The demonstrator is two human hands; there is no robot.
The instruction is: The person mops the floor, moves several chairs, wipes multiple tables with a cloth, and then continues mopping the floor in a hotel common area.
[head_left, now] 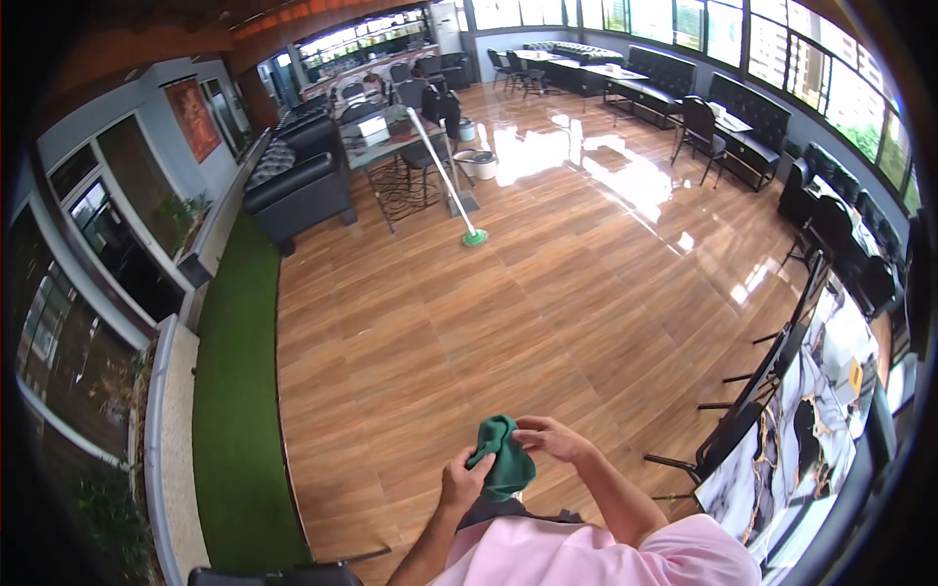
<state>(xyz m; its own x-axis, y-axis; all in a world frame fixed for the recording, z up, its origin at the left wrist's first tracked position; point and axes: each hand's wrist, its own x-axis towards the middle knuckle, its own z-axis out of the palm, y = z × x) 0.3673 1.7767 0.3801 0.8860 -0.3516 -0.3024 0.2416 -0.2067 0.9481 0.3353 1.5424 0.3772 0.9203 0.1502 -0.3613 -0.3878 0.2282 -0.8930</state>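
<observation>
A bunched dark green cloth (508, 472) hangs in front of my body, just above my lap. My left hand (466, 481) grips its left side, thumb lying over the fabric. At the cloth's upper right edge, my right hand (550, 438) has its fingers bent and pinching the fabric, as far as shows. Farther off on the floor, a mop with a white handle (445, 176) leans against the glass-topped table (376, 146), its green head (475, 237) resting on the wood-look tiles.
Beside the mop are a grey dustpan (463, 203) and a white bucket (481, 166). A black sofa (303, 176) and a green turf strip (239, 391) lie left. Marble-patterned tables (782, 459) with black chairs stand right. Sunlit glare covers the far floor (547, 156).
</observation>
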